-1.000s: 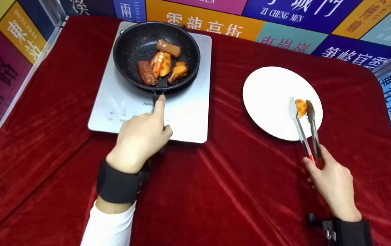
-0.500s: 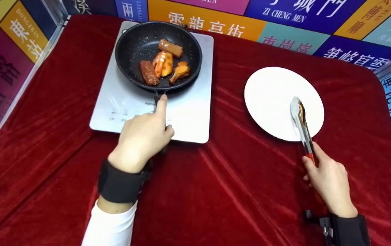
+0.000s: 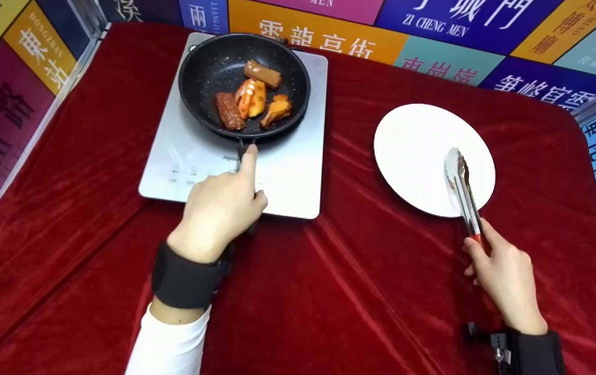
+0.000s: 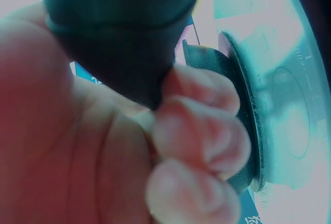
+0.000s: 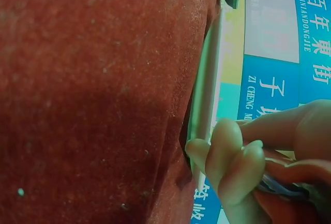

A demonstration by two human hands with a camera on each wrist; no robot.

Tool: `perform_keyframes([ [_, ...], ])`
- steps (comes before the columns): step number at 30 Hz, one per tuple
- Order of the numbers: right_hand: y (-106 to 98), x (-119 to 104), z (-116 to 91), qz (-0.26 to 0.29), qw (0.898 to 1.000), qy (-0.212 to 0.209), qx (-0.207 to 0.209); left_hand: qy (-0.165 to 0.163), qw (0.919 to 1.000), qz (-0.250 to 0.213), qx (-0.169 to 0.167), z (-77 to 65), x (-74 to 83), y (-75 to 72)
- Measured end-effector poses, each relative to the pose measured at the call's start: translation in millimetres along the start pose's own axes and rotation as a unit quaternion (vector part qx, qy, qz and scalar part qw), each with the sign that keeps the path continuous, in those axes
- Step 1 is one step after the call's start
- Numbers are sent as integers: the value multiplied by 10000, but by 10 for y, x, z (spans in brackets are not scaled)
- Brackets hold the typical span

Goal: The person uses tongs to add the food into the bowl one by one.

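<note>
My left hand [image 3: 222, 208] grips the black handle [image 4: 119, 38] of the frying pan [image 3: 209, 73], index finger stretched along it. In the pan lie a dark brown meat piece [image 3: 229, 111], a lighter brown block [image 3: 263, 74], a shrimp [image 3: 244, 97], a yellow-orange piece [image 3: 257, 99] and a small drumstick-like piece [image 3: 276, 111]. At the right, my right hand [image 3: 508, 276] holds metal tongs [image 3: 465, 195] with red on the grips. Their tips are pressed together over the white plate [image 3: 412, 146]. A brownish edge shows beside the tips; whatever is between them is mostly hidden.
Under the pan is a silver induction cooker [image 3: 292, 182]. A wrinkled red cloth [image 3: 318, 297] covers the table, and colourful panels [image 3: 318, 36] with lettering stand along its back and sides. The plate sits right of the cooker, with cloth between them.
The tongs, spread around a small orange piece on the plate a second ago, have been squeezed together, and that piece is now mostly hidden. The left hand stays on the pan handle.
</note>
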State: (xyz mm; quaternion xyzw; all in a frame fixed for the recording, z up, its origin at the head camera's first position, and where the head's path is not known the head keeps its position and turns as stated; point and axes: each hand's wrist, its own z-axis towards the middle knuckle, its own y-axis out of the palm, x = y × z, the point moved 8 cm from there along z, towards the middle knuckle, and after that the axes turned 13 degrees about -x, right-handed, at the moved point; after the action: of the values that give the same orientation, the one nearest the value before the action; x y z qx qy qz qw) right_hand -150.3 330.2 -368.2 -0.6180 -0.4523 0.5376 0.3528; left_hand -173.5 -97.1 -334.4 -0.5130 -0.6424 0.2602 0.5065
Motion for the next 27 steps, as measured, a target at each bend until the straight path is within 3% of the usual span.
perform_keyframes([
  [13, -105, -151, 84, -55, 9996, -160, 207, -49, 10000, 18, -29, 6, -12, 11],
  [27, -279, -845, 326, -174, 9914, -1050, 763, -75, 9999, -27, -96, 15, -10, 14],
])
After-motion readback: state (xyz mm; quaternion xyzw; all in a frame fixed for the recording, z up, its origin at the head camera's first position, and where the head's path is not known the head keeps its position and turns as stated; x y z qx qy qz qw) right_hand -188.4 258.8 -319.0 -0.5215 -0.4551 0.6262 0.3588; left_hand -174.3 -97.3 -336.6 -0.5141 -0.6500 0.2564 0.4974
